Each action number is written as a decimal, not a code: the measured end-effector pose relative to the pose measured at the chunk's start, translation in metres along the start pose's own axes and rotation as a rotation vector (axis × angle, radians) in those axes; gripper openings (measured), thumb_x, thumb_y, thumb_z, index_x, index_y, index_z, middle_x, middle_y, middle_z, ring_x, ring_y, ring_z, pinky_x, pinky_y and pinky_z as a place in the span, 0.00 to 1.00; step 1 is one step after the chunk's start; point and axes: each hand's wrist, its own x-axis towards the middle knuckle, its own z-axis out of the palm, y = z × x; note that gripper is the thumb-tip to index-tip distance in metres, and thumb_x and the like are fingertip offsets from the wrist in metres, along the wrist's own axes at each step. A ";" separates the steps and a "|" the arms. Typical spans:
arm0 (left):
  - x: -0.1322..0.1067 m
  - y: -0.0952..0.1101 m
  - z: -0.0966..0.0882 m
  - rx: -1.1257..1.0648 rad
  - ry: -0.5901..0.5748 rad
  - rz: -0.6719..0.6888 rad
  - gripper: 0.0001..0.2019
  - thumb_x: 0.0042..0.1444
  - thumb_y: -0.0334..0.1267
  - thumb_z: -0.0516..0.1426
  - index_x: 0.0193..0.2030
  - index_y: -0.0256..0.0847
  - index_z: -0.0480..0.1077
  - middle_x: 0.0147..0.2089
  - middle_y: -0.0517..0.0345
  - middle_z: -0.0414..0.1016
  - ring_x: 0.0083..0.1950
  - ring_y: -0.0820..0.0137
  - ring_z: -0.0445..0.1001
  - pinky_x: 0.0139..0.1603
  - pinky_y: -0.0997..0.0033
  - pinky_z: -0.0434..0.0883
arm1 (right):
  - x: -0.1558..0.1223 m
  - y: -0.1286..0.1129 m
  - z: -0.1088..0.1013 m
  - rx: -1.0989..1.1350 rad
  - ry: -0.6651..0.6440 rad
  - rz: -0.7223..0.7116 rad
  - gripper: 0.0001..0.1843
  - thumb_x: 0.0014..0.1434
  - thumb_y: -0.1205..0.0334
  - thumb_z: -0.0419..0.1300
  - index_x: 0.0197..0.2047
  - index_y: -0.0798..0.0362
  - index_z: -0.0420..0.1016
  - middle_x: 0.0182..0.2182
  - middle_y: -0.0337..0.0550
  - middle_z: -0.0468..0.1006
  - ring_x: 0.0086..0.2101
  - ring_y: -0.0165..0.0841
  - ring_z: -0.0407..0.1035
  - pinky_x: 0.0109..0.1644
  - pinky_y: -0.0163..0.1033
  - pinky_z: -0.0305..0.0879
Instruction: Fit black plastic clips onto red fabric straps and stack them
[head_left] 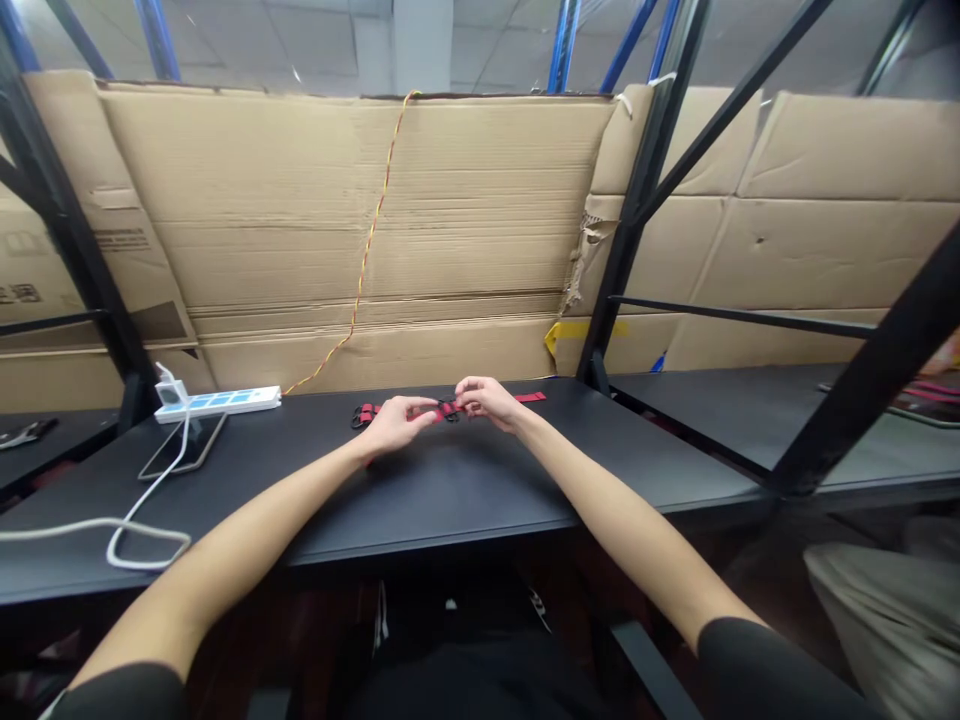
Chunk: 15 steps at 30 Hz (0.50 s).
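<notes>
Both my arms reach out over a black table (450,490). My left hand (397,422) and my right hand (487,400) meet at the far middle of it, fingers pinched on a red strap (448,410) with a black buckle between them. The strap's left end with black rings (363,415) lies on the table beside my left hand. Its right end (531,397) sticks out flat past my right hand.
A white power strip (225,401) with a plugged charger (171,390) sits at the far left, its white cable (135,520) looping over a phone (184,448). Cardboard sheets (360,220) wall the back. Black frame posts (637,190) separate a neighbouring table (750,410). Someone's trouser leg (885,610) shows lower right.
</notes>
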 end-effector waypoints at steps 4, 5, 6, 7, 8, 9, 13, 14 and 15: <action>-0.001 -0.012 0.000 0.197 -0.010 -0.022 0.13 0.55 0.40 0.54 0.38 0.41 0.79 0.35 0.56 0.80 0.35 0.65 0.75 0.38 0.70 0.69 | 0.006 0.001 -0.024 -0.568 0.240 -0.005 0.04 0.45 0.68 0.55 0.23 0.55 0.70 0.20 0.40 0.73 0.23 0.29 0.64 0.27 0.33 0.58; -0.002 -0.014 0.000 0.224 -0.027 -0.003 0.13 0.54 0.39 0.54 0.37 0.42 0.79 0.35 0.56 0.80 0.35 0.66 0.75 0.38 0.71 0.68 | 0.006 0.002 -0.027 -0.655 0.254 0.012 0.04 0.44 0.69 0.56 0.22 0.55 0.71 0.21 0.42 0.74 0.24 0.31 0.65 0.29 0.34 0.58; -0.002 -0.016 0.002 0.243 -0.052 0.020 0.12 0.54 0.39 0.54 0.37 0.42 0.79 0.34 0.56 0.79 0.34 0.66 0.74 0.38 0.71 0.68 | 0.007 0.004 -0.030 -0.723 0.251 0.021 0.04 0.43 0.69 0.57 0.22 0.56 0.73 0.21 0.44 0.75 0.26 0.33 0.67 0.30 0.34 0.58; -0.004 -0.017 0.003 0.253 -0.081 0.045 0.12 0.54 0.39 0.54 0.36 0.43 0.79 0.33 0.56 0.79 0.33 0.66 0.73 0.37 0.71 0.67 | 0.007 0.007 -0.030 -0.785 0.231 0.009 0.04 0.43 0.69 0.58 0.23 0.56 0.75 0.23 0.46 0.77 0.28 0.35 0.68 0.32 0.35 0.59; -0.005 -0.017 0.005 0.257 -0.108 0.069 0.12 0.54 0.40 0.55 0.36 0.43 0.79 0.32 0.56 0.78 0.32 0.67 0.73 0.37 0.72 0.67 | 0.007 0.010 -0.028 -0.854 0.201 -0.027 0.06 0.43 0.69 0.59 0.27 0.56 0.77 0.26 0.48 0.78 0.31 0.36 0.70 0.34 0.35 0.60; -0.006 -0.017 0.007 0.260 -0.131 0.090 0.12 0.54 0.40 0.55 0.37 0.42 0.79 0.32 0.55 0.77 0.31 0.67 0.72 0.36 0.72 0.67 | 0.006 0.013 -0.025 -0.912 0.159 -0.079 0.09 0.45 0.68 0.59 0.31 0.56 0.79 0.30 0.49 0.79 0.33 0.37 0.70 0.36 0.36 0.61; -0.010 -0.013 0.012 0.323 -0.125 0.121 0.13 0.55 0.43 0.56 0.41 0.42 0.78 0.36 0.52 0.74 0.36 0.65 0.72 0.41 0.71 0.67 | 0.002 0.021 -0.002 -0.941 -0.093 -0.298 0.11 0.52 0.63 0.59 0.38 0.55 0.80 0.36 0.49 0.79 0.37 0.38 0.71 0.42 0.37 0.62; -0.011 -0.012 0.012 0.355 -0.108 0.110 0.14 0.55 0.43 0.56 0.43 0.42 0.77 0.38 0.51 0.74 0.39 0.64 0.73 0.43 0.69 0.68 | 0.000 0.021 0.004 -0.924 -0.144 -0.345 0.11 0.54 0.63 0.59 0.37 0.54 0.80 0.36 0.49 0.79 0.38 0.38 0.71 0.44 0.37 0.62; -0.011 -0.012 0.011 0.386 -0.087 0.097 0.15 0.55 0.43 0.56 0.45 0.42 0.76 0.41 0.50 0.74 0.41 0.63 0.73 0.44 0.68 0.68 | -0.001 0.021 0.010 -0.903 -0.190 -0.398 0.10 0.55 0.63 0.58 0.37 0.54 0.80 0.36 0.49 0.79 0.38 0.39 0.70 0.45 0.38 0.61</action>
